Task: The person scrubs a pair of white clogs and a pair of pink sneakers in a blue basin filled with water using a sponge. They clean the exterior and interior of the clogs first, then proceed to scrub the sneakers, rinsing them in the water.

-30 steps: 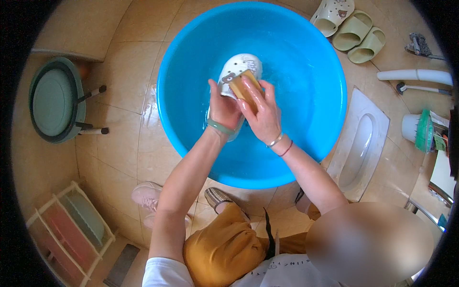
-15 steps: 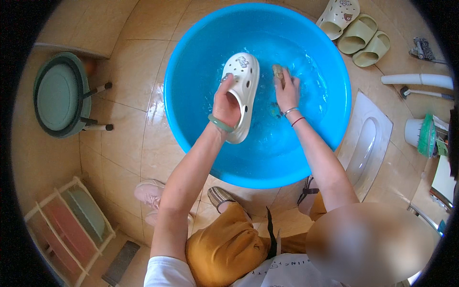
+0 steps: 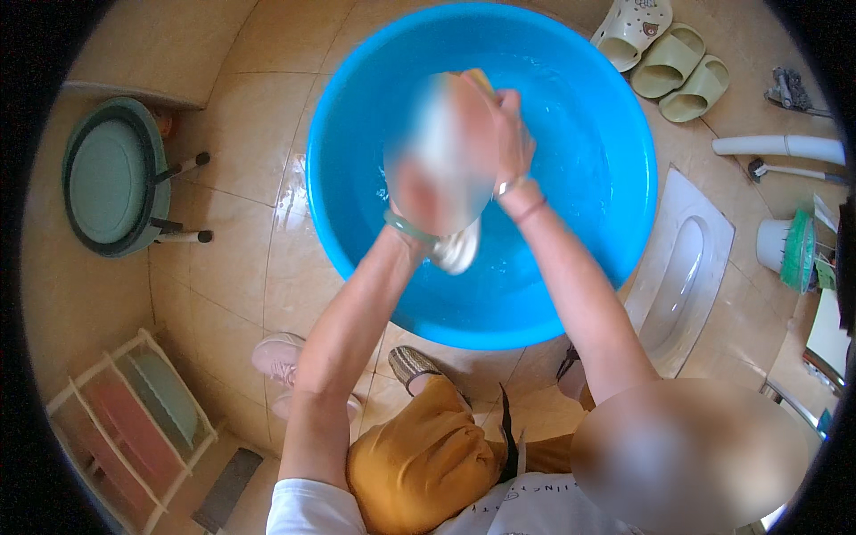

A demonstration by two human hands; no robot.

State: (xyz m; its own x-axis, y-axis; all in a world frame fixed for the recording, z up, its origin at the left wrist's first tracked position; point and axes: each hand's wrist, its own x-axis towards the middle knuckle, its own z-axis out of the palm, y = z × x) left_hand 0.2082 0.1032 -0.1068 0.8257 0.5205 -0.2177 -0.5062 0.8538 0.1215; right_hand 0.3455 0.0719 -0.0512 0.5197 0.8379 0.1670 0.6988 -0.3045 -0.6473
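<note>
Over the water in a big blue basin (image 3: 637, 214), a white clog (image 3: 457, 248) is in my left hand (image 3: 415, 192). A blurred patch covers most of that hand and the clog's upper part; the heel end shows below. My right hand (image 3: 513, 138) is closed at the clog's right side, by its toe end. It holds a small yellowish scrubber (image 3: 480, 82), mostly hidden, so I cannot tell whether it is a sponge or a brush. A green bangle (image 3: 410, 225) circles my left wrist.
Beyond the basin's right rim stand another white clog (image 3: 631, 31) and two green slides (image 3: 669, 61). A squat toilet (image 3: 685, 259) lies to the right. At the left are a folded green basin (image 3: 107, 183) and a rack (image 3: 134, 428). Pink shoes (image 3: 278, 357) sit near my feet.
My right hand has come up from the water and leftward to the clog, bringing the scrubber against its toe end. My left hand keeps the clog in nearly the same place.
</note>
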